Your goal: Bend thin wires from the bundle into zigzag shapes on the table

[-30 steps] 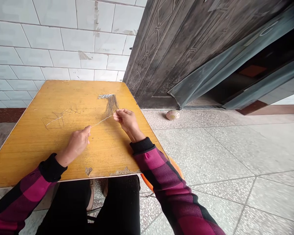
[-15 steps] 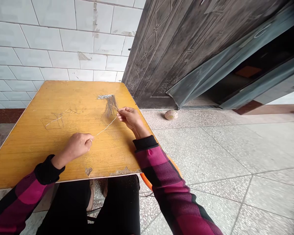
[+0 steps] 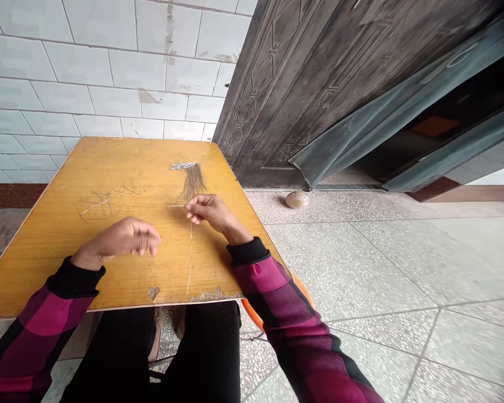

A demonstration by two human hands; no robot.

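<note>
My right hand (image 3: 208, 210) pinches one end of a thin pale strand (image 3: 190, 252) that hangs straight down toward the near edge of the yellow wooden table (image 3: 109, 280). My left hand (image 3: 124, 239) hovers above the table to the left of the strand, fingers loosely curled and blurred, apart from it. A small bundle of brown fibres with a silvery bound end (image 3: 191, 176) lies just beyond my right hand. Thin loose strands (image 3: 98, 202) lie on the table at the left.
A white tiled wall stands behind the table. A dark metal door (image 3: 319, 84) leans open at the right. A small ball (image 3: 297, 199) rests on the speckled floor by the doorstep. An orange stool (image 3: 256, 313) shows under my right arm.
My left hand has let go of the strand and lifted. The strand, stretched between both hands before, now hangs from my right hand, which moved slightly left.
</note>
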